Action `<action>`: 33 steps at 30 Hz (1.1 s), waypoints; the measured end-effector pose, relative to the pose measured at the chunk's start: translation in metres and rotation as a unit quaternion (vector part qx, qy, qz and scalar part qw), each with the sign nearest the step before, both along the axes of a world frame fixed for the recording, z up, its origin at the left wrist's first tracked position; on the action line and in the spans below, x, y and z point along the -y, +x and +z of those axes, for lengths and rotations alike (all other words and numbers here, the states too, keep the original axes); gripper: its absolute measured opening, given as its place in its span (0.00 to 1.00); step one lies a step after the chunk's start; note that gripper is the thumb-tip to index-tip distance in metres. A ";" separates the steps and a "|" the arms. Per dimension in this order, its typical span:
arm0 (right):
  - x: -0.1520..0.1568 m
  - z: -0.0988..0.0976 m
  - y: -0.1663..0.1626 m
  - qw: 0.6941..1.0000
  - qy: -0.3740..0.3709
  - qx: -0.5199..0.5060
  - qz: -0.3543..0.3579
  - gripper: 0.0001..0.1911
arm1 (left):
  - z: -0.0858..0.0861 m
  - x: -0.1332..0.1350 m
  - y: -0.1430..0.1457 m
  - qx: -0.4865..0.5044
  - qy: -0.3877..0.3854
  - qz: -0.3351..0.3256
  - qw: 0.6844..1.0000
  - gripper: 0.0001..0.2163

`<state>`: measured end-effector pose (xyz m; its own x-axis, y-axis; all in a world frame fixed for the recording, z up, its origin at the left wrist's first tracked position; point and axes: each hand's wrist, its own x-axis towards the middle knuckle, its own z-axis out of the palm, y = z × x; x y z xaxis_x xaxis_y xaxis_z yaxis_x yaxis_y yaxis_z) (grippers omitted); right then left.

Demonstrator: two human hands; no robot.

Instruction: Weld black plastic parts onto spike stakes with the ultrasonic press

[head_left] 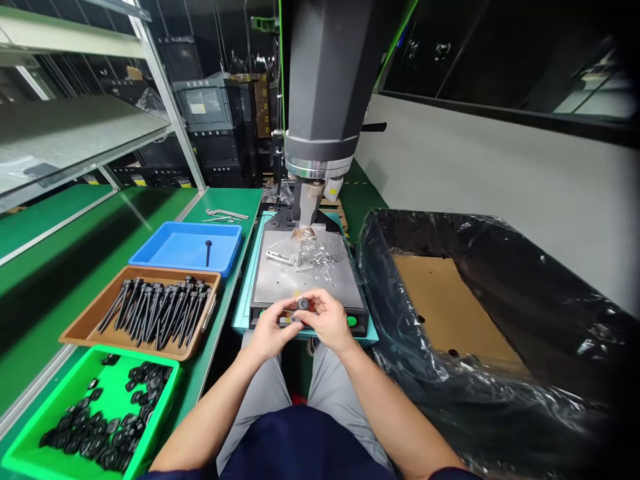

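Both hands meet low in front of the machine's metal plate (265, 283). Between my fingertips is a small black plastic part (303, 304) with a round, ring-like end facing me. My right hand (329, 321) pinches it between thumb and fingers. From the other side, the fingers of my left hand (273, 331) close in on it; their exact contact is partly hidden. On the plate behind, a silvery metal fixture (280, 257) lies beside crumpled clear film (320, 257), under the machine's head (320, 150).
On the green bench at left stand a blue tray (160, 243) with one black stemmed part (208, 253), a brown tray (83, 327) full of similar parts, and a green bin (117, 393) of small black pieces. A wrench (227, 213) lies behind. A film-lined box (380, 287) stands right.
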<state>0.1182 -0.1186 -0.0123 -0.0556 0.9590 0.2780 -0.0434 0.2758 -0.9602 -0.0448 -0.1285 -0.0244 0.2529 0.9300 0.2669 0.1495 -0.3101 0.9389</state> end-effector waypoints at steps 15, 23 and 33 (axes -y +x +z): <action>0.009 0.005 -0.005 0.990 0.010 0.122 0.075 0.13 | 0.006 0.014 -0.007 -0.028 0.009 0.061 0.998 0.08; 0.005 -0.002 -0.037 0.986 -0.053 0.070 0.139 0.16 | 0.023 0.041 -0.039 -0.075 -0.006 0.089 0.993 0.09; 0.010 -0.007 -0.004 0.979 -0.144 0.068 0.124 0.23 | 0.064 0.007 -0.263 -0.385 -0.153 0.483 0.772 0.12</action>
